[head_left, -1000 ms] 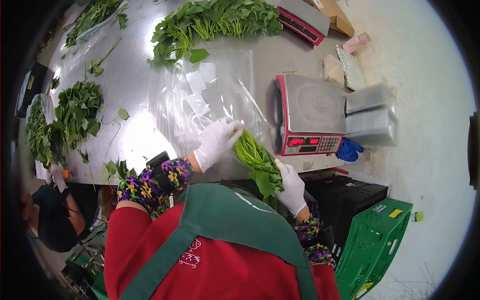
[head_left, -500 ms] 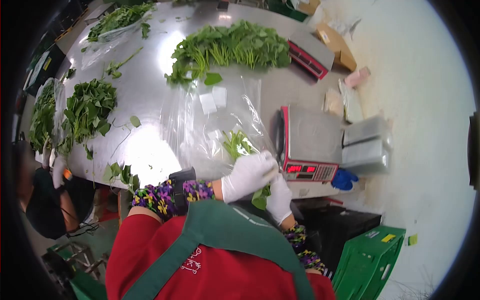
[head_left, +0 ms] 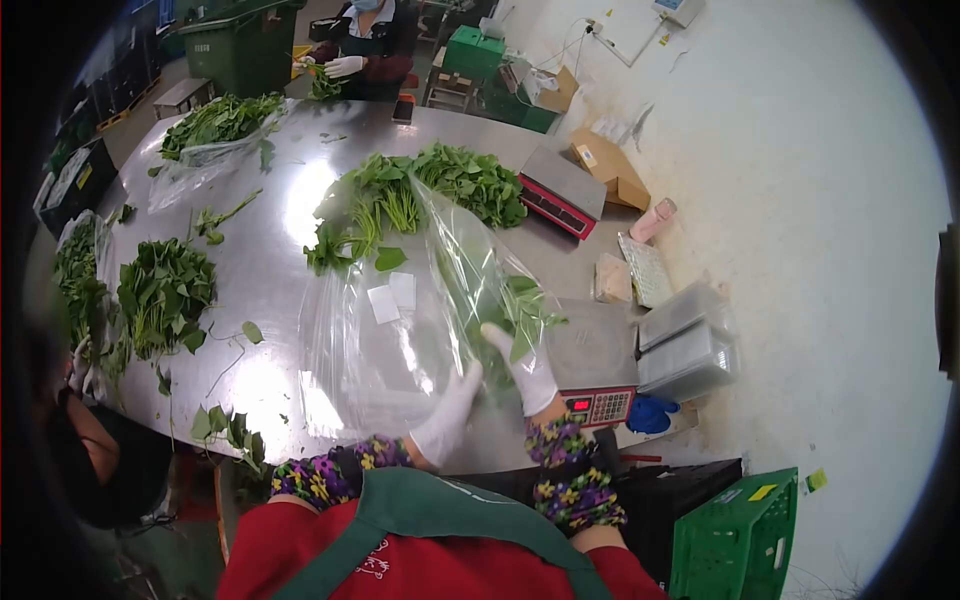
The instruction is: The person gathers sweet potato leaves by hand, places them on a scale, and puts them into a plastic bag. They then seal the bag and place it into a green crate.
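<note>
A clear plastic bag point(head_left: 455, 265) with leafy greens point(head_left: 522, 305) inside is raised in front of me, tilted over the table beside the scale. My right hand point(head_left: 525, 378), in a white glove, grips the bag at its right side, close to the leaves. At the lower left edge of the same bag is my left hand point(head_left: 447, 418), also gloved, closed on the plastic; its fingertips are partly hidden. Flat clear bags point(head_left: 340, 350) lie to the left, with small white labels point(head_left: 383, 303) on them. Behind stands a long pile of greens point(head_left: 440, 190).
A scale point(head_left: 590, 345) with a red front stands at right, another scale point(head_left: 563, 190) beyond it. More greens point(head_left: 168, 295) lie at left, near a co-worker's arm point(head_left: 95, 440). Another person's gloved hands point(head_left: 343, 67) hold greens across the table. A green crate point(head_left: 735, 535) sits lower right.
My hands have moved apart, and the bag of greens has swung upright from lying low near my body. The view has tilted up, bringing the person across the table into sight.
</note>
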A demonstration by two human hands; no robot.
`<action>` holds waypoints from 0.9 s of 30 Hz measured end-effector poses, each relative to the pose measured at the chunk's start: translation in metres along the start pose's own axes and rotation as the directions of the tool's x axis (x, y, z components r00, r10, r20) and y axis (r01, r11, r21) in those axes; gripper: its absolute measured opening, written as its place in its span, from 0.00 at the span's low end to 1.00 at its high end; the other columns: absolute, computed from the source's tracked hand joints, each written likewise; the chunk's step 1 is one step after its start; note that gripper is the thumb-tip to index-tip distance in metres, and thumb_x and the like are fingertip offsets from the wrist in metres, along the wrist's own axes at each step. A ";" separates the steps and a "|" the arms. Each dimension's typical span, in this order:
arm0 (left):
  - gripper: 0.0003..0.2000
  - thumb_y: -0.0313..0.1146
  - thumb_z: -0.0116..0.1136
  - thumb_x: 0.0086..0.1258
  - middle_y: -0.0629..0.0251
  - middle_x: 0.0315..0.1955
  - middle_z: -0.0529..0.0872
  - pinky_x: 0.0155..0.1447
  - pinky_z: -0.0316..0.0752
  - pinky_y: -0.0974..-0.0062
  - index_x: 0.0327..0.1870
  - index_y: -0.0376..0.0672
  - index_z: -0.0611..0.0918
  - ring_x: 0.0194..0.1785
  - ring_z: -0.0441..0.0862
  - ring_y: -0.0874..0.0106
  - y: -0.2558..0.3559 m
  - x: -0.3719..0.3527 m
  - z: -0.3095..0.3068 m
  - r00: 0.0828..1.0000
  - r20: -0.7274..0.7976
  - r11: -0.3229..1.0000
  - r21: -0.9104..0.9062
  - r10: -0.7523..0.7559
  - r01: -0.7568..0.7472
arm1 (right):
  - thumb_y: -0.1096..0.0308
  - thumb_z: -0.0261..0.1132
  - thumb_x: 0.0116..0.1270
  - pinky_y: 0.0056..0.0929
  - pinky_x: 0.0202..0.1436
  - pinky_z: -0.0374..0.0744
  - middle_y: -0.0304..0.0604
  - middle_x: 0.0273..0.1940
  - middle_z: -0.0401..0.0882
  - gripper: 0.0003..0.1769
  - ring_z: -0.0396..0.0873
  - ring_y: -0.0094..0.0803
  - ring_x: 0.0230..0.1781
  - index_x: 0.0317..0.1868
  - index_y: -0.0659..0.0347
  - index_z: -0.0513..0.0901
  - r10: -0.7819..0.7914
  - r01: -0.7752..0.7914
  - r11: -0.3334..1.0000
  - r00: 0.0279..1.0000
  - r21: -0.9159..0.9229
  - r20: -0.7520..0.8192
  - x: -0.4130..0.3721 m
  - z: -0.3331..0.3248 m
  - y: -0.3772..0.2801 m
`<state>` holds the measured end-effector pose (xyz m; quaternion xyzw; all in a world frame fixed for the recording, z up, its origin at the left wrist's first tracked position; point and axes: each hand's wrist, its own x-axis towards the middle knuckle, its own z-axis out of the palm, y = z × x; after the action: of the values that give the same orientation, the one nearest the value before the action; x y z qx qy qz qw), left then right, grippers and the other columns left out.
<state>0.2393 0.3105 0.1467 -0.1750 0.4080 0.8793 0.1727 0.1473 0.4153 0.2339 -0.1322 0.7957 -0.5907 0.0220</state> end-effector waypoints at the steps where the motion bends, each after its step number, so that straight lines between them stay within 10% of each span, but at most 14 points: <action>1: 0.35 0.55 0.48 0.77 0.60 0.65 0.71 0.58 0.76 0.70 0.75 0.42 0.56 0.60 0.76 0.65 -0.003 -0.022 0.012 0.995 -0.031 0.987 0.138 0.093 -0.088 | 0.62 0.75 0.61 0.34 0.56 0.77 0.46 0.50 0.81 0.27 0.78 0.36 0.50 0.57 0.66 0.78 0.081 -0.095 0.983 0.992 0.156 0.092 0.008 -0.007 -0.006; 4: 0.36 0.56 0.48 0.77 0.61 0.63 0.74 0.61 0.74 0.71 0.76 0.43 0.56 0.63 0.75 0.67 0.009 -0.043 0.022 0.990 0.005 0.971 0.194 0.140 -0.138 | 0.60 0.74 0.62 0.34 0.54 0.78 0.45 0.50 0.82 0.27 0.79 0.35 0.48 0.57 0.66 0.78 0.123 -0.132 0.991 0.976 0.038 0.182 0.032 -0.015 -0.004; 6: 0.38 0.61 0.47 0.76 0.62 0.65 0.74 0.67 0.72 0.68 0.77 0.44 0.58 0.67 0.73 0.66 0.045 -0.036 0.019 0.976 0.110 0.949 -0.238 -0.186 0.208 | 0.59 0.75 0.61 0.33 0.54 0.78 0.45 0.52 0.82 0.30 0.79 0.35 0.50 0.59 0.66 0.78 0.218 -0.239 0.968 0.954 0.081 0.204 0.032 -0.010 -0.026; 7: 0.40 0.69 0.42 0.72 0.64 0.65 0.75 0.69 0.70 0.65 0.73 0.45 0.64 0.67 0.73 0.64 0.054 -0.031 0.006 0.906 0.422 0.924 -0.336 -0.029 0.186 | 0.59 0.75 0.60 0.33 0.56 0.77 0.45 0.52 0.82 0.31 0.79 0.35 0.50 0.60 0.65 0.77 0.152 -0.137 0.988 0.954 -0.075 0.259 0.039 -0.008 -0.033; 11: 0.48 0.76 0.36 0.67 0.54 0.72 0.65 0.76 0.62 0.56 0.77 0.44 0.56 0.75 0.63 0.57 0.061 -0.020 0.038 0.916 0.388 0.756 -0.629 0.103 0.181 | 0.51 0.71 0.63 0.33 0.61 0.74 0.53 0.56 0.80 0.37 0.77 0.38 0.56 0.66 0.66 0.73 0.127 0.007 0.962 0.872 -0.271 0.473 0.056 -0.006 -0.069; 14: 0.53 0.78 0.38 0.64 0.48 0.75 0.58 0.78 0.57 0.53 0.78 0.40 0.51 0.78 0.58 0.53 0.056 -0.018 0.029 0.915 0.391 0.690 -0.690 0.097 0.221 | 0.50 0.66 0.66 0.40 0.64 0.72 0.58 0.59 0.78 0.36 0.75 0.49 0.61 0.67 0.64 0.72 -0.155 0.538 0.562 0.815 -0.628 0.559 0.030 -0.028 -0.122; 16: 0.57 0.79 0.41 0.62 0.46 0.76 0.56 0.78 0.57 0.53 0.78 0.37 0.47 0.78 0.57 0.52 0.045 -0.017 0.022 0.918 0.376 0.739 -0.653 0.124 0.168 | 0.50 0.64 0.66 0.44 0.69 0.68 0.58 0.60 0.78 0.35 0.73 0.52 0.64 0.67 0.63 0.73 -0.098 0.541 0.538 0.802 -0.646 0.590 0.006 -0.042 -0.163; 19: 0.56 0.79 0.41 0.62 0.47 0.76 0.55 0.77 0.59 0.54 0.80 0.44 0.42 0.77 0.59 0.52 0.045 -0.019 0.022 0.946 0.321 0.738 -0.630 -0.037 0.242 | 0.43 0.66 0.63 0.56 0.70 0.62 0.52 0.62 0.76 0.37 0.69 0.53 0.67 0.67 0.56 0.74 0.170 0.348 0.453 0.870 -0.821 0.463 -0.013 -0.064 -0.156; 24: 0.47 0.76 0.45 0.64 0.50 0.70 0.68 0.75 0.62 0.53 0.75 0.48 0.58 0.74 0.64 0.52 0.056 -0.016 0.024 0.942 0.337 0.718 -0.653 -0.008 0.240 | 0.48 0.73 0.57 0.49 0.68 0.66 0.48 0.54 0.83 0.37 0.69 0.54 0.65 0.64 0.56 0.77 -0.204 0.330 0.665 0.943 -0.670 0.262 -0.049 -0.080 -0.111; 27: 0.39 0.67 0.50 0.70 0.51 0.66 0.72 0.67 0.73 0.57 0.73 0.47 0.63 0.65 0.76 0.57 0.056 -0.011 0.005 0.939 0.338 0.751 -0.602 -0.071 0.273 | 0.63 0.69 0.62 0.44 0.59 0.73 0.47 0.46 0.84 0.20 0.76 0.49 0.56 0.55 0.57 0.82 -0.271 0.328 0.674 0.943 -0.662 0.191 -0.055 -0.076 -0.075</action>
<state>0.2231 0.2786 0.1911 -0.1278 0.0354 0.9611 0.2424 0.1999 0.4788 0.3212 -0.2821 0.9227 -0.2451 -0.0950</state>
